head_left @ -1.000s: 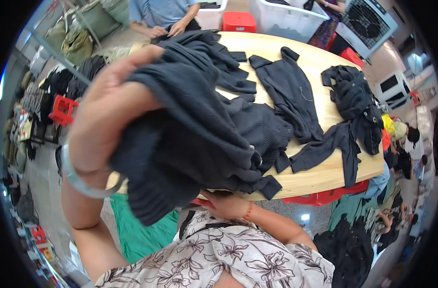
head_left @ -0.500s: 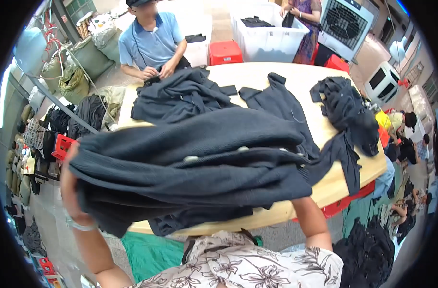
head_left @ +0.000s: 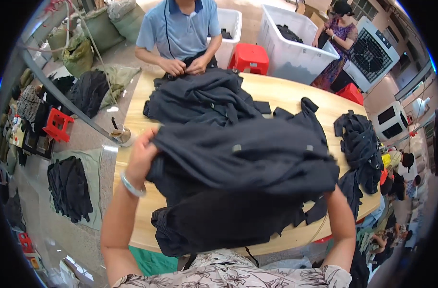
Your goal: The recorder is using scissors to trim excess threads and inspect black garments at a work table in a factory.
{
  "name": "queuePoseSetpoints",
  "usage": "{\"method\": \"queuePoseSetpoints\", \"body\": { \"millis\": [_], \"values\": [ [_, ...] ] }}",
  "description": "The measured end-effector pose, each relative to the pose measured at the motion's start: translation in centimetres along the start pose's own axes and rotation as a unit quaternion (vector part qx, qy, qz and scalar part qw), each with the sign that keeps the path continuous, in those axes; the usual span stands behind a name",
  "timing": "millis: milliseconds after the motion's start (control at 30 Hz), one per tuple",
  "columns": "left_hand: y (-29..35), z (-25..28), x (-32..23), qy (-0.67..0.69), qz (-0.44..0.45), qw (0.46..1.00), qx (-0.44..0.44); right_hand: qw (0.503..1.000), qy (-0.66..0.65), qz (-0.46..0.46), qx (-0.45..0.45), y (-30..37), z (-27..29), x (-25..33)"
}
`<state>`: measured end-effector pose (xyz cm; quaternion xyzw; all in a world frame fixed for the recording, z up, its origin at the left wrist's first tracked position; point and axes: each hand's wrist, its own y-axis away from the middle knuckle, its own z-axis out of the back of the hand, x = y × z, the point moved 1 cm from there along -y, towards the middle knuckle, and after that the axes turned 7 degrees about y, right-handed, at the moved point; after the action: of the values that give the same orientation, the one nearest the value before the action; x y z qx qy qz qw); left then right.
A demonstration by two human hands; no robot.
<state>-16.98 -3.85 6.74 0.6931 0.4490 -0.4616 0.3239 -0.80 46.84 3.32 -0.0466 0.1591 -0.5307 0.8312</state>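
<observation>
Stretched across the middle of the view, a black knit cardigan [head_left: 257, 168] with a few pale buttons hangs above the table, blurred by motion. My left hand [head_left: 143, 153] is closed on its left end, thumb on top. At the other end, my right hand [head_left: 332, 193] is mostly behind the cloth and its fingers are hidden; that end is held up there. Underneath, more dark cloth [head_left: 214, 225] lies at the table's near edge, with a ribbed part at its left. I cannot tell whether it joins the cardigan.
Across the wooden table [head_left: 295, 85], a person in a blue shirt handles a heap of black garments [head_left: 195, 98]. Another black heap [head_left: 360, 144] lies at the right. Beyond stand a red stool [head_left: 249, 58] and a white bin [head_left: 295, 48]. A cup [head_left: 121, 134] sits at the left edge.
The cardigan has swung right and nearer to me, with both hands along with it. My view has shifted, so the table and the person opposite appear lower and farther right.
</observation>
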Motion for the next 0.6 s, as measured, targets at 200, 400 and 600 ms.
{"method": "queuePoseSetpoints", "body": {
  "millis": [200, 400, 600],
  "values": [
    [-11.4, 10.7, -2.5, -0.078, -0.038, 0.996, -0.008, 0.99, 0.035, -0.052, 0.127, -11.2, -3.6, -4.9],
    [-9.2, 28.8, 8.2, -0.404, -0.027, 0.88, -0.25, 0.939, -0.016, -0.113, 0.326, -7.4, -8.6, 0.9],
    [6.9, 14.2, 17.5, -0.348, 0.097, 0.928, -0.085, 0.938, -0.044, -0.188, 0.289, -1.8, -7.2, -2.1]
  ]
}}
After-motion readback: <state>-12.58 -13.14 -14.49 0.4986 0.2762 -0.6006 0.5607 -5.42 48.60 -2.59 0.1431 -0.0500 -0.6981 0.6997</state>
